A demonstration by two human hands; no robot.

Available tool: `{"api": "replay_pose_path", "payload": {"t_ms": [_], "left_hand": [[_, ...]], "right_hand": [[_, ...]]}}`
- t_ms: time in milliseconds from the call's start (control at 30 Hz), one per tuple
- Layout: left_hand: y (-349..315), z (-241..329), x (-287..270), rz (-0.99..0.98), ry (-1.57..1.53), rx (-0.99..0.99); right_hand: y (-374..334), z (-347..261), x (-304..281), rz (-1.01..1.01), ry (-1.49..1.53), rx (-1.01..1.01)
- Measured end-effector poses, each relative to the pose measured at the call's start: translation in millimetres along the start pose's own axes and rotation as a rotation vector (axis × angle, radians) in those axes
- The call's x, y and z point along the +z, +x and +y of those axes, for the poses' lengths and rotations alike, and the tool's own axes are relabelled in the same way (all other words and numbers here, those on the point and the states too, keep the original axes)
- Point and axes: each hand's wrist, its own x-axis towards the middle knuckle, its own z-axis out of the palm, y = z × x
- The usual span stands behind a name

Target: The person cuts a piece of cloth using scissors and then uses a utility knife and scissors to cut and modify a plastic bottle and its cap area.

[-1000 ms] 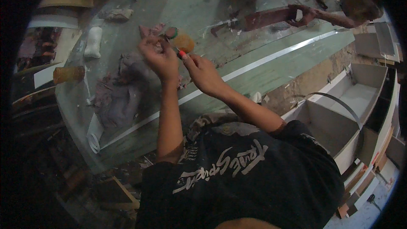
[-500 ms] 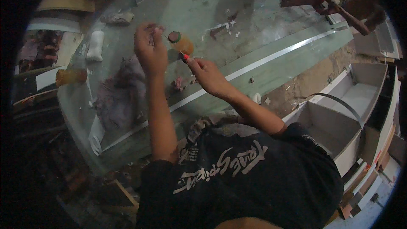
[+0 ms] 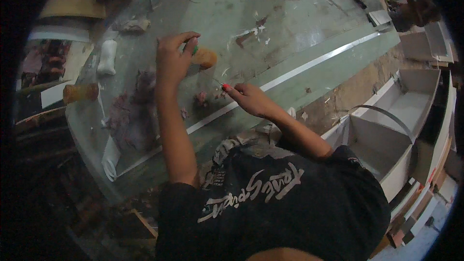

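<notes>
My left hand (image 3: pixel 175 55) is closed around the green-capped end of a small amber jar (image 3: pixel 205 58), its fingers partly hiding the cap. The jar's orange body points away to the right, over the glass-like tabletop. My right hand (image 3: pixel 251 100) is lower and to the right, pinching a small red-ended tool (image 3: pixel 225 87) with a thin pale tip that points toward the jar. The tool's exact kind is too small to make out. Pinkish crumpled scraps (image 3: pixel 201 98) lie on the table between my forearms.
A long white strip (image 3: pixel 290 75) runs diagonally across the greenish table (image 3: pixel 299 29). At left lie a white wrapped roll (image 3: pixel 107 57) and another amber jar (image 3: pixel 80 93). White open boxes (image 3: pixel 377 137) stand at right. Another person's arm (image 3: pixel 415 7) shows at upper right.
My left hand has closed on the jar's capped end, and the jar has tipped. My right hand, with the red-ended tool, has moved down and right. The other person's arm has drawn back.
</notes>
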Motion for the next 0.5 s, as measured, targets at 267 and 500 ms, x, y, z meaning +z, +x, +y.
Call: {"api": "replay_pose_path", "payload": {"t_ms": [267, 500], "left_hand": [[-16, -29, 12, 0.082, -0.136, 0.020], [-25, -27, 13, 0.088, -0.069, 0.141]], "right_hand": [[-7, -2, -75, 0.210, -0.552, -0.021], [21, 1, -91, 0.657, -0.495, -0.309]]}}
